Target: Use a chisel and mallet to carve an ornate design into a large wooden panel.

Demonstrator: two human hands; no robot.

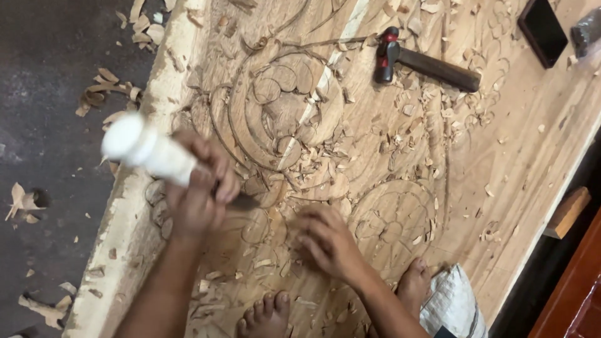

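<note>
A large wooden slab (pixel 519 156) with carved swirling floral relief (pixel 282 106) lies under me, strewn with wood chips. My left hand (pixel 200 188) grips a chisel with a white handle (pixel 147 150), its dark blade (pixel 245 201) pressed into the carving. Just to the right, my right hand (pixel 325 241) rests flat on the wood beside the blade, fingers spread and holding nothing. My bare feet (pixel 269 316) sit on the slab at the bottom edge.
A hammer with a dark wooden handle (pixel 432 66) lies on the slab at the upper right. A dark flat rectangular object (pixel 542 30) sits in the top right corner. A patterned cloth (pixel 454 307) lies by my right foot. Dark floor (pixel 50 125) with shavings runs along the left.
</note>
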